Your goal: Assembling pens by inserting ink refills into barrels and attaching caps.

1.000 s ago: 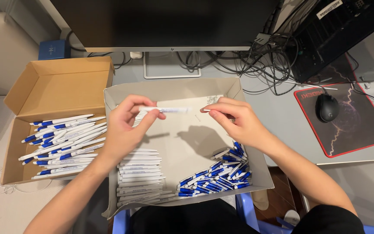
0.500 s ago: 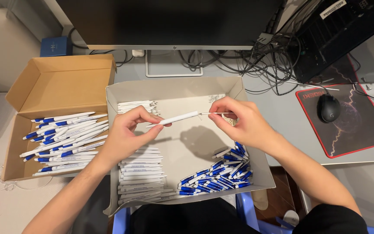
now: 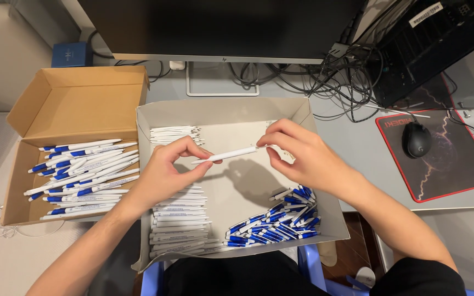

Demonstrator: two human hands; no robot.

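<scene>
My left hand (image 3: 163, 172) pinches one end of a white pen barrel (image 3: 227, 155) above the grey cardboard tray (image 3: 220, 107). My right hand (image 3: 303, 156) has its fingertips on the barrel's other end, near the tray's back right. Under the hands, a stack of white pen barrels (image 3: 178, 225) lies at the tray's left, and a heap of blue pen parts (image 3: 278, 222) fills its front right corner. More white parts (image 3: 174, 133) lie at the tray's back left.
A brown cardboard box (image 3: 78, 104) to the left holds several finished white-and-blue pens (image 3: 83, 175). Behind the tray are a monitor stand (image 3: 220, 82) and tangled cables (image 3: 336, 77). A black mouse (image 3: 415, 138) sits on a dark mouse pad (image 3: 451, 159) at the right.
Both hands shifted slightly lower and closer together; the right hand's fingertips now touch the end of the white barrel, which has tilted a little.
</scene>
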